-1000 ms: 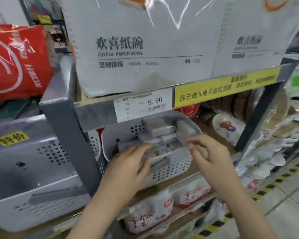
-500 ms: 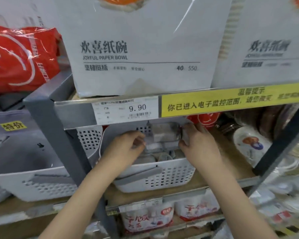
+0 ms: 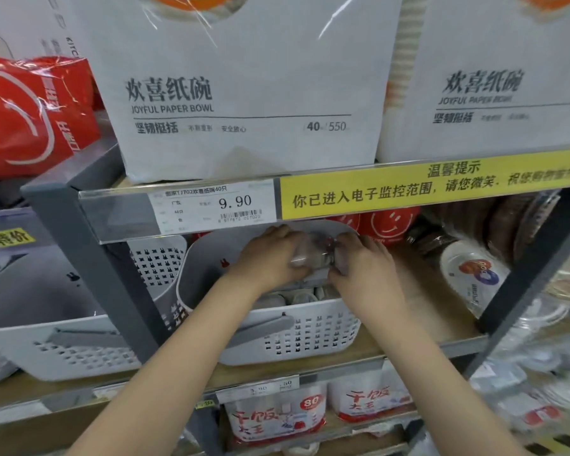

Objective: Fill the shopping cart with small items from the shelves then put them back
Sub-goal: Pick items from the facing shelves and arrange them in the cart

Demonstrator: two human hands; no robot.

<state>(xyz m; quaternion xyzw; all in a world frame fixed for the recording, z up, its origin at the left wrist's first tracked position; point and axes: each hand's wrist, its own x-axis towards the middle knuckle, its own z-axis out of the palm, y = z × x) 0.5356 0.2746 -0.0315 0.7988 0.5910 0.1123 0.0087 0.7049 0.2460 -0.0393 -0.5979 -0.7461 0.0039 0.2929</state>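
A white perforated basket point(image 3: 293, 337) stands on the middle shelf, with several small grey packs inside it. Both hands reach over its rim. My left hand point(image 3: 270, 258) and my right hand point(image 3: 362, 261) grip a clear plastic pack point(image 3: 315, 255) between them, above the basket's inside and just under the upper shelf edge. The pack's contents are blurred. No shopping cart is in view.
Large paper bowl packs point(image 3: 244, 93) fill the upper shelf above a price rail point(image 3: 211, 209) and yellow sign. A grey post point(image 3: 112, 281) stands left of the basket, with another white basket point(image 3: 63, 343) beyond. Paper plates point(image 3: 471, 274) lie right; red-printed packs point(image 3: 277, 419) sit below.
The view moved closer and lower. Both hands moved deeper into the basket and came together around the clear pack, which sits higher, near the upper shelf edge.
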